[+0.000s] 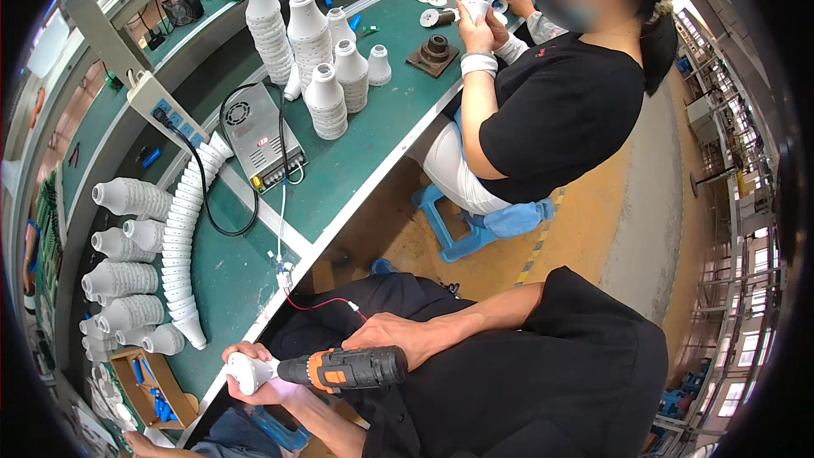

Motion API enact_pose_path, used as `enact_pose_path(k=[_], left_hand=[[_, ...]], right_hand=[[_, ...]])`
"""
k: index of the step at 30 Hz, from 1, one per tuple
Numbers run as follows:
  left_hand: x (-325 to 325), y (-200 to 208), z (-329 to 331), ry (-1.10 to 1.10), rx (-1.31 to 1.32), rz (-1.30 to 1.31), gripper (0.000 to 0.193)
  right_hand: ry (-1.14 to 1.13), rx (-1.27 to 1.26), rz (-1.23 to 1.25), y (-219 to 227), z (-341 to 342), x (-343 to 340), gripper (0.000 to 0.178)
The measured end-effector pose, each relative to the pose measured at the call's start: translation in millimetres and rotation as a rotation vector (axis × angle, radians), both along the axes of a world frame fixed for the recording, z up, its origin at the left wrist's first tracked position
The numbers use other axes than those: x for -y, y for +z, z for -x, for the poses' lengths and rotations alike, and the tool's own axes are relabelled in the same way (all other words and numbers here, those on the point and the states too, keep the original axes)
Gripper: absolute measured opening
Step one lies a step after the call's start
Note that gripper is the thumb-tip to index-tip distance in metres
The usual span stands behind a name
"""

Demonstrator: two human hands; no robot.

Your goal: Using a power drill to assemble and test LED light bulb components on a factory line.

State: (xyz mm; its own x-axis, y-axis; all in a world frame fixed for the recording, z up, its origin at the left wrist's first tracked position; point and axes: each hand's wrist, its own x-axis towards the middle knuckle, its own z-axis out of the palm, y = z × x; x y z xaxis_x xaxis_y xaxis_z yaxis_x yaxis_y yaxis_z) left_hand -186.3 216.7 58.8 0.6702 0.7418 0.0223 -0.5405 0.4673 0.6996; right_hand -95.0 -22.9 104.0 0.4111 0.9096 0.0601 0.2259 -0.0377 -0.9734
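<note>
My left hand (264,388) is closed around a white cone-shaped lamp housing (246,372) near the table's front edge. My right hand (392,337) grips a black and orange cordless drill (343,368); its handle is mostly hidden. The drill lies level, and its nose points left to the housing, meeting its narrow end through a pale tip. A thin red wire (318,304) runs from a small white connector (284,278) at the table edge toward my right hand; its far end is hidden.
Stacked white housings (127,280) and a curved row of them (178,237) fill the left of the green table (233,276). A cardboard box (174,390) holds blue parts. A metal power supply (259,131) and more stacks (309,30) stand farther back. A co-worker (568,102) sits at right.
</note>
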Motion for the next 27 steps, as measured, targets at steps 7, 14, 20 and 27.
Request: enact_pose_path(k=[7, 14, 20, 27], left_hand=[[-4.8, -4.3, 3.6, -0.029, 0.000, 0.003, 0.044], [-3.2, -2.5, 2.4, -0.004, -0.010, -0.011, 0.043], [-6.3, -6.1, 2.2, -0.033, 0.001, -0.017, 0.043], [-3.9, -0.2, 1.5, -0.004, -0.052, -0.008, 0.043]], right_hand=[[-0.002, -0.011, -0.010, 2.3, -1.7, -0.5, 0.025], [-0.014, 0.000, -0.019, 0.5, -0.2, -1.0, 0.025], [-0.006, -0.011, -0.002, 2.0, -2.1, -0.3, 0.025], [-0.023, -0.052, -0.030, -0.4, 2.9, -1.1, 0.025]])
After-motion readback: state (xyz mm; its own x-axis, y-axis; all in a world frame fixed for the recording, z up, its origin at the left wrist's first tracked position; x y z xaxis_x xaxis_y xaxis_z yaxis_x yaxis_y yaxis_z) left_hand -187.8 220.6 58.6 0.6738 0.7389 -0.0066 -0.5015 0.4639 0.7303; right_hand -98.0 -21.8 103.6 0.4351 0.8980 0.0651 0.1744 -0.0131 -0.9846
